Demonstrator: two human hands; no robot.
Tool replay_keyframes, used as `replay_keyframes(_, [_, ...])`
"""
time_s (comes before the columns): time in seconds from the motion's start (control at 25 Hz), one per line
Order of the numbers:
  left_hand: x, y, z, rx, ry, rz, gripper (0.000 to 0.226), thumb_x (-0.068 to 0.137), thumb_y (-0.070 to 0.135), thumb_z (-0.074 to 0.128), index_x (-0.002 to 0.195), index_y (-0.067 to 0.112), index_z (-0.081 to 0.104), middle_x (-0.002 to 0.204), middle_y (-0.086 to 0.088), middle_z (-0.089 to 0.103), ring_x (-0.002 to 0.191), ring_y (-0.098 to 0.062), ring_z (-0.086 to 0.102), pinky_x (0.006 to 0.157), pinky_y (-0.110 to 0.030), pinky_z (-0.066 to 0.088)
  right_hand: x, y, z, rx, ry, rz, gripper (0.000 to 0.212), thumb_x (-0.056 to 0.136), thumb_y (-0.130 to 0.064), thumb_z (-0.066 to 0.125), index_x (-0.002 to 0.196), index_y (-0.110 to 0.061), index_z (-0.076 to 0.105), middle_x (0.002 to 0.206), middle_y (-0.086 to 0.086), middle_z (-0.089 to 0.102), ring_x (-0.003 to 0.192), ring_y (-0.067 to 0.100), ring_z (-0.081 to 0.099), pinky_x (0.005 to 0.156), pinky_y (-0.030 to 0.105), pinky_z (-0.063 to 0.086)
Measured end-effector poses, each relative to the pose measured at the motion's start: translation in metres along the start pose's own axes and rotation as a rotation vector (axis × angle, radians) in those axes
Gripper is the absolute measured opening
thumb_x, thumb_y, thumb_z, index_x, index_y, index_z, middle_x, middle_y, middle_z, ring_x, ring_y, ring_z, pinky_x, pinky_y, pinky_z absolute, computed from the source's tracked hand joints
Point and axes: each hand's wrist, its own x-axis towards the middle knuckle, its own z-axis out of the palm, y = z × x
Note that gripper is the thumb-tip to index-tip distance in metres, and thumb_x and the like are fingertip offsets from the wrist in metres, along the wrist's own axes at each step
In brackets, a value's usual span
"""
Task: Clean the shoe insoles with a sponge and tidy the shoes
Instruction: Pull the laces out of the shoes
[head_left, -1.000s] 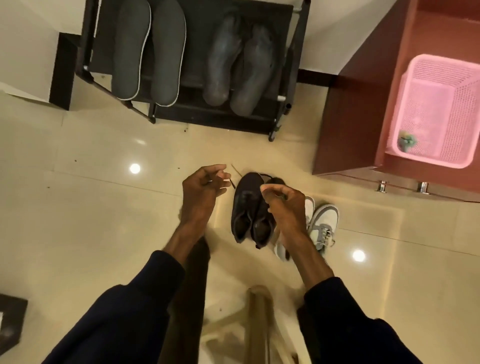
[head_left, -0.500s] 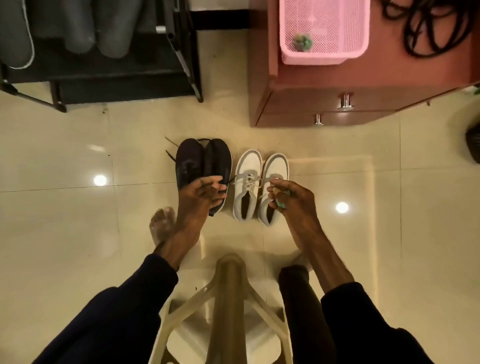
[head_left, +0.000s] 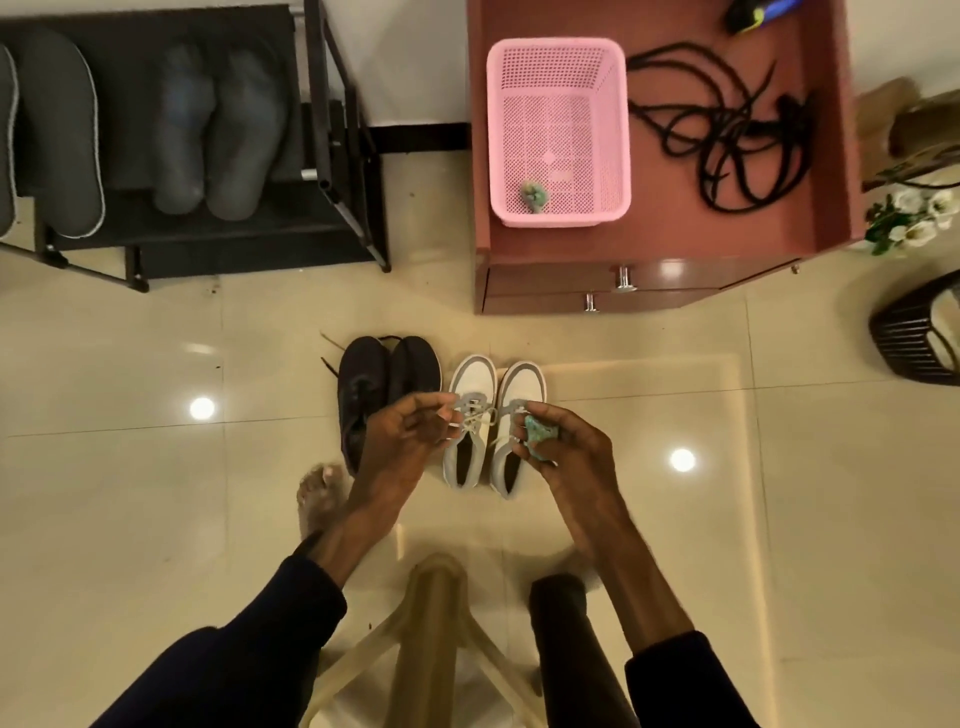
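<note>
The white sneakers (head_left: 470, 379) stand on the floor (head_left: 675, 545), just beside the black pair (head_left: 363, 374). The left hand (head_left: 410, 431) pinches a lace (head_left: 475, 418) in its grip. The right hand (head_left: 566, 447) curls round a teal sponge scrap (head_left: 537, 434). The lace looks limp and light, best pinched near its end.

Beneath the left hand (head_left: 410, 436) and right hand (head_left: 566, 452), glossy cream tiled floor (head_left: 156, 493). Directly under both, pair of white and grey lace-up sneakers (head_left: 470, 379), side by side. Just beside these, to the left of the left hand, pair of black shoes (head_left: 363, 374). Nearer than the hands, pale wooden stool (head_left: 431, 623). Well ahead of the left hand, black metal shoe rack (head_left: 332, 130) bearing two pairs of grey insoles (head_left: 60, 135). Ahead of the right hand, reddish-brown wooden cabinet (head_left: 665, 244) carrying pink plastic mesh basket (head_left: 558, 218) and, beside it, tangled black cords (head_left: 727, 156).
</note>
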Motion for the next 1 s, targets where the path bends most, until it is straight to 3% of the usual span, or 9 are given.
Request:
replay_keyframes(0.12, [0.006,0.023,0.027,-0.023,-0.022,0.025,0.024,0.089,0.020,0.068,0.110,0.008,0.071,0.094,-0.005,0.079,0.089,-0.018,0.076,0.083,-0.028,0.061,0.006,-0.021,-0.010,-0.003,-0.012,-0.005,0.043,0.084,0.023,0.058,0.106,-0.010,0.073,0.107,0.012,0.076,0.109,0.034,0.070,0.100,0.051,0.054])
replay_keyframes(0.28, [0.024,0.050,0.051,-0.026,-0.007,0.051,0.029,0.084,0.030,0.071,0.107,0.013,0.073,0.099,-0.007,0.079,0.096,-0.028,0.074,0.090,-0.038,0.059,0.018,-0.054,-0.019,-0.029,-0.035,-0.061,0.044,0.084,0.023,0.058,0.108,-0.010,0.074,0.114,0.013,0.074,0.110,0.032,0.070,0.101,0.051,0.054])
replay_keyframes(0.48, [0.033,0.060,0.074,0.000,-0.002,0.037,0.013,0.095,0.017,0.068,0.106,0.014,0.074,0.100,-0.008,0.079,0.099,-0.030,0.074,0.089,-0.039,0.059,0.028,-0.077,-0.032,-0.013,-0.064,-0.104,0.037,0.088,0.017,0.063,0.110,-0.010,0.073,0.113,0.013,0.074,0.110,0.034,0.070,0.099,0.050,0.055])
replay_keyframes(0.72, [0.025,0.066,0.078,-0.022,0.023,0.029,0.030,0.084,0.030,0.072,0.107,0.011,0.073,0.100,-0.008,0.078,0.099,-0.032,0.074,0.093,-0.044,0.059,0.025,-0.084,-0.036,-0.046,-0.082,-0.102,0.032,0.093,0.013,0.060,0.112,-0.009,0.073,0.114,0.013,0.074,0.109,0.033,0.071,0.099,0.050,0.055])
replay_keyframes(0.88, [0.032,0.085,0.080,-0.046,0.024,0.079,0.028,0.086,0.027,0.071,0.108,0.009,0.073,0.098,-0.009,0.078,0.096,-0.030,0.074,0.090,-0.042,0.058,0.031,-0.115,-0.021,-0.199,-0.061,-0.239,0.031,0.093,0.013,0.058,0.116,-0.005,0.069,0.107,0.011,0.076,0.100,0.028,0.074,0.093,0.044,0.059])
replay_keyframes(1.0, [0.047,0.102,0.077,-0.030,0.026,0.126,0.019,0.095,0.017,0.068,0.110,0.006,0.072,0.097,-0.009,0.078,0.095,-0.029,0.075,0.085,-0.035,0.060,0.057,-0.156,0.009,-0.416,0.016,-0.508,0.027,0.092,0.009,0.061,0.112,-0.007,0.070,0.102,0.007,0.075,0.091,0.015,0.074,0.083,0.030,0.060])
